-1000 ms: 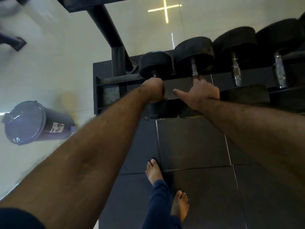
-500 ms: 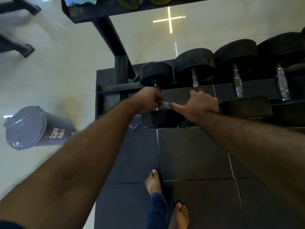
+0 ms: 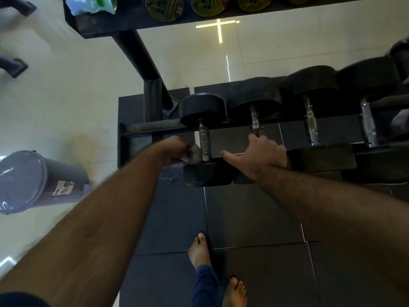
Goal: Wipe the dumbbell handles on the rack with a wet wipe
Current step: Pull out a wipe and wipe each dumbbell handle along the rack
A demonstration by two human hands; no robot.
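On rack's lower rail, at its left end: smallest dumbbell (image 3: 204, 138), metal handle bare, near head dark and partly shadowed. Just left of handle, left hand (image 3: 174, 151) curled round a pale wet wipe (image 3: 193, 152); wipe blurred, touching or nearly touching handle, can't tell which. Right hand (image 3: 262, 157) on second dumbbell (image 3: 254, 103), fingers wrapped over its handle, thumb stretched out left; most of that handle hidden under hand. Two bigger dumbbells to right, far one cut off by frame edge. Upper shelf (image 3: 137, 21) w/ green packet (image 3: 93, 4) and yellowish discs, print too small to read. Grey bin (image 3: 33, 180) at left, label illegible. Bare feet on dark mat (image 3: 254, 218).
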